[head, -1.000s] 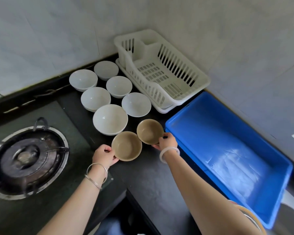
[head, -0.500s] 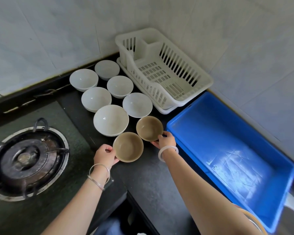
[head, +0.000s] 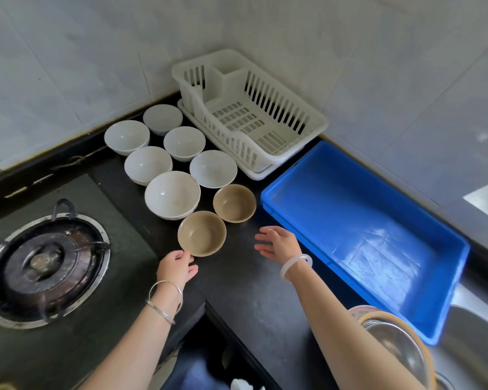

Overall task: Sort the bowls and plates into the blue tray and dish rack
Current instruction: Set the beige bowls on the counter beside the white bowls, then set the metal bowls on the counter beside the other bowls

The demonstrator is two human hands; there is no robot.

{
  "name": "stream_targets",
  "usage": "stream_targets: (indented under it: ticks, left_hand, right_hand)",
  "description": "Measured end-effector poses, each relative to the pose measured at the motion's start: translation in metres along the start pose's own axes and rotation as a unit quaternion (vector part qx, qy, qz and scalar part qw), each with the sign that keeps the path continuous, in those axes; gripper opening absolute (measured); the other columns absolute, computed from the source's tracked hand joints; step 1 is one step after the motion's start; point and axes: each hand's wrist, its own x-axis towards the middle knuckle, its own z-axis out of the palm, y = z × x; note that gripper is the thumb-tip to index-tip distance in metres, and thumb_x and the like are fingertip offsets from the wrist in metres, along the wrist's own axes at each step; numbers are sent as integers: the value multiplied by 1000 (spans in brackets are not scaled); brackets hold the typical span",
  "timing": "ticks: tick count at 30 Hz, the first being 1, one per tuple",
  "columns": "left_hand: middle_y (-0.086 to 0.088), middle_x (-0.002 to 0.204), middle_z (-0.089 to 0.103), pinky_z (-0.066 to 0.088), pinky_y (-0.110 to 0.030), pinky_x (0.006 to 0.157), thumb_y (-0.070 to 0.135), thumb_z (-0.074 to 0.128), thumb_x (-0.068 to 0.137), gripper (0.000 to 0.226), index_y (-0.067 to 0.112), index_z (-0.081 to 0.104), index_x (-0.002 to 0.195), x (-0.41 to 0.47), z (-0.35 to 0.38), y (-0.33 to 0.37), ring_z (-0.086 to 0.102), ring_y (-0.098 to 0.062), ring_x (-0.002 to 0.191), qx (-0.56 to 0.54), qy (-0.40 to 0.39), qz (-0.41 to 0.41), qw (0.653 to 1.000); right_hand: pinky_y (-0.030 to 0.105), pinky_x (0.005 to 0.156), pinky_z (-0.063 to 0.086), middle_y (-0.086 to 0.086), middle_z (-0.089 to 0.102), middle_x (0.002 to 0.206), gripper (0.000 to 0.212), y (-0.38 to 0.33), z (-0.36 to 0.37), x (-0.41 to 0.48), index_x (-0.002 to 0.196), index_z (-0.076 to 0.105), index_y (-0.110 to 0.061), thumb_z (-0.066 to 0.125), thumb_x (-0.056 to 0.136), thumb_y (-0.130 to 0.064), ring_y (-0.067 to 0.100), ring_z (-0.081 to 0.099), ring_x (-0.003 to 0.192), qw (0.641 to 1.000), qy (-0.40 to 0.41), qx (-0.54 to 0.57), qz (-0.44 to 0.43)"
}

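Two tan bowls stand on the black counter: the near one [head: 202,233] and the far one [head: 234,203]. Behind them stand several white bowls, the largest [head: 172,194] nearest. My left hand [head: 176,267] touches the near tan bowl's front rim with its fingertips, not clearly gripping it. My right hand [head: 278,244] hovers open, fingers spread, just in front of the far tan bowl and left of the blue tray [head: 445,319]. The blue tray holds nothing. The white dish rack [head: 319,122] in the corner also holds nothing.
A gas burner [head: 44,263] is set into the counter at the left. Metal bowls or lids [head: 397,344] are stacked at the bottom right beside the tray. Tiled walls enclose the corner. The counter's front edge runs diagonally below my arms.
My right hand has let go of the far tan bowl and drawn back toward me, now open. My left hand has slipped back to the near tan bowl's rim. Both bowls stay put.
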Motion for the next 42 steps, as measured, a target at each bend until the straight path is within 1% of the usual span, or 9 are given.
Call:
stream_targets:
  ticks: [7, 11, 15, 17, 20, 25, 29, 36, 42]
  left_hand:
    - [-13, 104, 63, 53, -29, 80, 4, 53, 90, 16, 5, 61, 103, -56, 45, -23, 63, -24, 90, 92, -94, 56, 990]
    - [-6, 103, 67, 55, -25, 79, 9, 56, 89, 11, 16, 63, 95, -94, 90, -36, 66, -14, 85, 192, -161, 121, 960]
    - [-4, 100, 68, 56, -32, 85, 12, 55, 90, 16, 12, 65, 103, -141, 135, -58, 68, -20, 90, 311, -238, 196, 899]
    - [-2, 98, 67, 53, -26, 80, 16, 56, 90, 18, 14, 65, 105, -161, 152, -71, 67, -18, 90, 366, -262, 248, 858]
    - [1, 107, 68, 47, -21, 80, 22, 58, 89, 22, 16, 65, 109, -179, 171, -86, 63, -14, 98, 421, -281, 310, 805]
    - [-3, 115, 63, 50, -33, 91, 18, 57, 89, 30, 16, 62, 118, -183, 186, -94, 60, -19, 103, 482, -286, 369, 741]
    - [-3, 114, 60, 45, -20, 81, 15, 57, 89, 30, 18, 62, 119, -181, 190, -99, 56, -14, 94, 488, -295, 388, 724]
    - [-4, 110, 61, 38, -18, 76, 20, 44, 95, 28, 16, 65, 114, -179, 194, -102, 51, -9, 89, 480, -306, 398, 719]
    - [-7, 126, 52, 44, -26, 93, 13, 47, 94, 29, 13, 59, 120, -184, 208, -103, 51, -20, 114, 519, -304, 385, 700]
  right_hand:
    - [23, 63, 51, 2, 70, 85, 22, 28, -75, -61, 84, 64, -23, 46, 95, -15, 17, 66, 67, 992, 71, -49, -95]
    - [23, 63, 49, 7, 70, 82, 24, 51, -130, -92, 77, 61, -23, 47, 92, -10, 16, 62, 58, 977, 167, -82, -107]
    - [31, 76, 48, 11, 73, 91, 14, 85, -183, -122, 92, 68, -15, 55, 89, -17, 29, 66, 85, 930, 290, -215, -65]
    - [36, 79, 47, 13, 72, 97, 15, 103, -202, -137, 96, 68, -13, 56, 89, -19, 32, 64, 93, 905, 337, -255, -41]
    - [35, 77, 44, 14, 68, 100, 13, 127, -219, -151, 94, 67, -9, 58, 86, -16, 33, 60, 93, 885, 365, -287, -32]
    - [28, 65, 37, 8, 63, 94, 12, 148, -226, -159, 92, 66, -10, 62, 84, -18, 30, 59, 85, 877, 367, -309, -25]
    - [29, 58, 31, 9, 63, 79, 8, 148, -224, -157, 81, 56, -12, 62, 80, -18, 30, 50, 68, 875, 380, -298, -17]
    - [30, 58, 30, 12, 64, 74, 15, 146, -233, -161, 75, 46, -16, 59, 81, -13, 33, 53, 69, 886, 391, -249, -22]
    - [29, 61, 36, 11, 68, 78, 14, 144, -253, -174, 73, 52, -16, 64, 80, -13, 33, 60, 73, 883, 427, -193, -37]
